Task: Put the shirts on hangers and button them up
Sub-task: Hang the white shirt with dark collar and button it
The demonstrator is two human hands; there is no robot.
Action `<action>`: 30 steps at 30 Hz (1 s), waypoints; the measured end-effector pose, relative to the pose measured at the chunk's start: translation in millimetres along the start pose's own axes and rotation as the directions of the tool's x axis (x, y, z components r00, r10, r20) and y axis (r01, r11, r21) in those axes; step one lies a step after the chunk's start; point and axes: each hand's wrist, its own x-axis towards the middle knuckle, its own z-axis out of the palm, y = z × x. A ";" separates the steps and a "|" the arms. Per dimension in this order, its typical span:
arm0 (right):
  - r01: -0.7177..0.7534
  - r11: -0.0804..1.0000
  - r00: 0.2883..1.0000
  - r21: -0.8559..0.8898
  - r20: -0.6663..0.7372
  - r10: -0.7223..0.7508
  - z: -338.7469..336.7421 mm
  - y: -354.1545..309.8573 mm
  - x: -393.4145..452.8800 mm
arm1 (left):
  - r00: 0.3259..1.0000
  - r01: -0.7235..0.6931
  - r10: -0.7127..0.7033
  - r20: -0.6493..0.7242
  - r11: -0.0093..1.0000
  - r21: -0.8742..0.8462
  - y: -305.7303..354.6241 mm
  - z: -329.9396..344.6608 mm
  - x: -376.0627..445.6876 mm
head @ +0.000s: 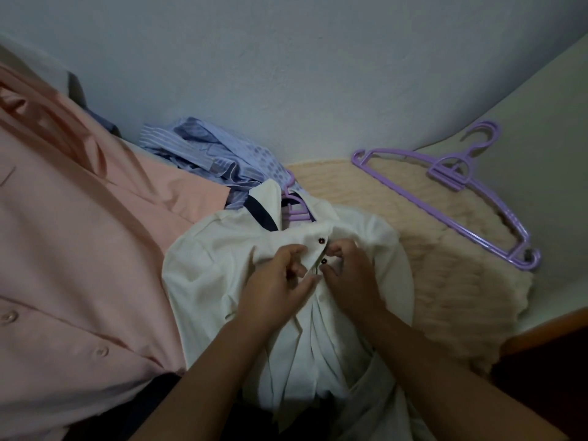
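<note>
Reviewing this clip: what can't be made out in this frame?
Head view only:
- Second button: left hand and right hand crowd it, so whether it is through its hole is unclear.
- Hanger inside the white shirt: mostly covered by the collar.
- Peach shirt: cut off by the left edge.
- Lower placket: hidden by forearms.

Reached in from the lower frame with both bare forearms, converged just below centre, left hand [280, 281] with fingers curled and pinching cloth, right hand [350, 275] likewise curled and pinching, thumbs nearly meeting.
</note>
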 end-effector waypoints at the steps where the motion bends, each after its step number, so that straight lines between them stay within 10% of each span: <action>1: -0.026 1.000 1.000 -0.011 0.006 0.026 1.4 -0.5 1.0 | 0.999 0.028 -0.028 0.027 1.000 -0.005 -1.1 1.8 -0.6; 11: -0.049 0.968 0.996 -0.247 0.058 0.065 5.4 -7.4 0.5 | 0.996 0.090 -0.089 -0.005 0.993 0.073 9.9 7.3 0.9; 21: -0.249 0.967 0.955 -0.051 0.153 0.254 -6.4 -14.7 -13.5 | 0.920 0.248 -0.290 0.262 0.952 0.180 14.0 7.6 6.5; 30: -0.485 0.830 0.874 0.274 0.164 0.457 -9.0 -28.6 -42.7 | 0.895 0.439 -0.431 0.114 0.804 -0.400 9.8 18.6 -27.1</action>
